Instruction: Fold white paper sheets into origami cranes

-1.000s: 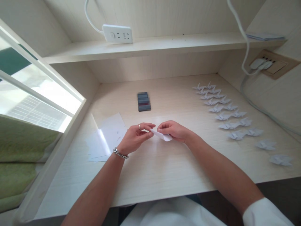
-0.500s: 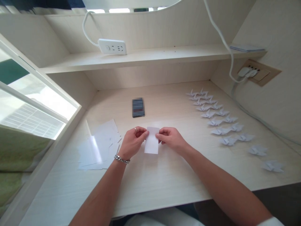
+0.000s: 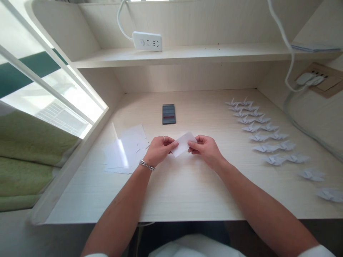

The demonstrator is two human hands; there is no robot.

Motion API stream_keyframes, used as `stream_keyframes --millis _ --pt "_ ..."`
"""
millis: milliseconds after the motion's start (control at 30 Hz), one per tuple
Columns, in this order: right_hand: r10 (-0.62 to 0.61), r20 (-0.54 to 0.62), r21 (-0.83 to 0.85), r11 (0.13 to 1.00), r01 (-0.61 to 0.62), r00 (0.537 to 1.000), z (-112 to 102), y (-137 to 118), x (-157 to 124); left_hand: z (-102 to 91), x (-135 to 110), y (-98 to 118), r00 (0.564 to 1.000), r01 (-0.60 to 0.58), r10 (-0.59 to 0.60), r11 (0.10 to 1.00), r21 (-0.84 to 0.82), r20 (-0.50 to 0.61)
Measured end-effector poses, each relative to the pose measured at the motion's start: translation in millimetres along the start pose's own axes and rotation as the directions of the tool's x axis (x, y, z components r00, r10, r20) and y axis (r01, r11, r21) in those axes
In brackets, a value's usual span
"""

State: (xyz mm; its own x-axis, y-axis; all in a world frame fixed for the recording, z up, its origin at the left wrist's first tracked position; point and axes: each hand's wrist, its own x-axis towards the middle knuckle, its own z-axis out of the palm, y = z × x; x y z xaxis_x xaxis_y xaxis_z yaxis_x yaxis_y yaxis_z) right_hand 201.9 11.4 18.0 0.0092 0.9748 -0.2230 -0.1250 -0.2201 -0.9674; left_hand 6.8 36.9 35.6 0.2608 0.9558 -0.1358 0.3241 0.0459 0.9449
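Note:
A small white folded sheet of paper (image 3: 183, 143) is held up between my two hands, tilted with its right end farther away. My left hand (image 3: 161, 149) pinches its lower left end between thumb and fingers. On the opposite side, my right hand (image 3: 205, 147) grips the right edge, thumb on top. Loose white paper sheets (image 3: 125, 150) lie on the desk left of my left hand. Folded white paper cranes (image 3: 264, 127) stand in rows to the right of my right hand.
A dark rectangular object (image 3: 168, 114), blurred out, lies beyond my hands on the desk (image 3: 193, 200). A white power strip (image 3: 147, 41) rests on the shelf (image 3: 193, 53). Plugs sit in the wall socket (image 3: 320, 78) at right, with a cable (image 3: 302, 126) hanging below.
The paper has turned from upright to slanted, and my hands have shifted their hold to its ends. The whole view has moved, so the desk items appear farther right and higher.

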Motion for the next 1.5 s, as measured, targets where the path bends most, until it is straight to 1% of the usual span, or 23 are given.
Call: stream_keyframes --millis 67,167,200,267,300,367,433,533,667,767,900,1000,1100,1167,1267,1367,1500 --pt "-0.009 -0.023 0.007 1.0 0.009 1.0 2.8 1.2 -3.9 -2.1 1.1 -1.4 0.999 -0.031 0.032 0.999 0.006 -0.044" --pt "-0.016 -0.076 0.03 0.999 0.019 0.997 11.1 3.4 -8.5 -5.6 4.1 -5.1 0.996 -0.066 0.067 0.998 0.012 -0.058" --pt "-0.019 -0.098 0.046 0.999 0.023 0.995 14.8 4.3 -9.3 -6.7 5.0 -6.6 0.995 -0.069 0.069 0.998 -0.001 -0.071" --pt "-0.033 -0.149 0.081 0.996 0.046 0.988 22.7 6.2 -10.1 -9.1 5.8 -9.6 0.995 -0.055 0.047 0.995 -0.081 -0.09" --pt "-0.047 -0.178 0.097 0.993 0.065 0.983 26.4 7.1 -10.4 -10.2 5.6 -10.8 0.997 -0.042 0.031 0.989 -0.143 -0.075" --pt "-0.066 -0.226 0.119 0.988 0.094 0.972 31.8 8.6 -11.4 -12.5 3.8 -12.5 1.0 -0.008 0.007 0.962 -0.272 -0.004" --pt "-0.063 -0.248 0.137 0.986 0.099 0.967 33.9 9.5 -13.1 -14.7 0.9 -13.3 0.998 0.025 -0.005 0.936 -0.352 0.056" --pt "-0.033 -0.219 0.179 0.981 0.073 0.975 31.6 10.3 -15.7 -17.5 -3.3 -14.0 0.997 0.044 -0.016 0.924 -0.379 0.077" --pt "-0.022 -0.172 0.206 0.977 0.057 0.985 27.1 10.6 -18.8 -19.8 -7.3 -13.4 0.997 0.019 0.01 0.933 -0.361 0.078" --pt "-0.039 -0.148 0.172 0.983 0.065 0.988 25.1 9.0 -22.3 -20.5 -10.2 -10.2 0.999 -0.017 0.029 0.954 -0.298 0.035" --pt "-0.045 -0.104 0.117 0.991 0.057 0.994 19.1 5.5 -25.6 -21.8 -15.7 -4.5 0.995 -0.1 0.1 0.978 -0.184 -0.006" --pt "-0.032 -0.031 0.088 0.996 0.035 0.999 12.1 3.8 -24.6 -22.8 -19.6 -1.0 0.992 -0.122 0.117 0.981 -0.151 -0.039" --pt "-0.012 0.053 0.07 0.998 0.009 0.999 6.1 2.0 -22.9 -23.4 -21.1 2.2 0.993 -0.111 0.103 0.984 -0.136 -0.063" --pt "-0.003 0.08 0.068 0.998 -0.003 0.997 3.4 0.1 -22.5 -23.4 -20.8 4.2 0.993 -0.106 0.098 0.987 -0.123 -0.066" --pt "-0.011 0.096 0.074 0.997 0.004 0.995 1.5 -3.0 -23.1 -21.6 -20.0 6.6 0.992 -0.112 0.106 0.989 -0.102 -0.065" --pt "-0.046 0.094 0.076 0.996 0.039 0.994 2.5 -3.7 -23.2 -18.2 -20.5 7.6 0.992 -0.122 0.117 0.988 -0.093 -0.054" --pt "-0.137 0.033 0.016 0.99 0.137 0.99 6.4 -0.3 -21.2 -19.2 -20.2 7.8 0.991 -0.13 0.132 0.988 -0.082 0.022"
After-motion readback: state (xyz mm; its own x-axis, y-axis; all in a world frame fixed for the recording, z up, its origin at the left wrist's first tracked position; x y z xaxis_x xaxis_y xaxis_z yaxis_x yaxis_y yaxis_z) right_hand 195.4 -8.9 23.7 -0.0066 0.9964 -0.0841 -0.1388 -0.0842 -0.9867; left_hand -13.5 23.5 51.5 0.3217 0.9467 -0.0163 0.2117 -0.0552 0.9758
